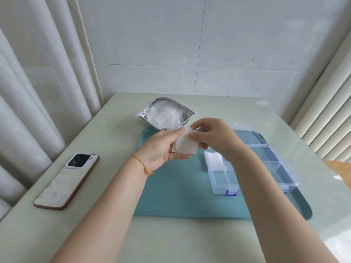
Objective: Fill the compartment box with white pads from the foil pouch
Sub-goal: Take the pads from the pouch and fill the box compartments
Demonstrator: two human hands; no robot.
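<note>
Centre frame: our left hand (163, 147) cradles a small stack of white pads (185, 144); right hand (210, 135) fingers (194, 137) pinch its top edge. Pads look light, soft, floppy; best gripped by the edges. Foil pouch (167, 113) gapes behind; compartment box (250, 164) lower right, one cell filled.

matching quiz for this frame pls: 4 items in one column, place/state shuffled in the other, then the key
Items:
1. foil pouch
2. phone
3. compartment box
4. loose white pads

Places/states:
A. held between left hand and right hand
B. face down on the table's left side, off the tray
C. open at the far edge of the tray, pads showing inside
D. lid open, on the tray's right side, one compartment with pads

Pairs: 1-C, 2-B, 3-D, 4-A
</note>
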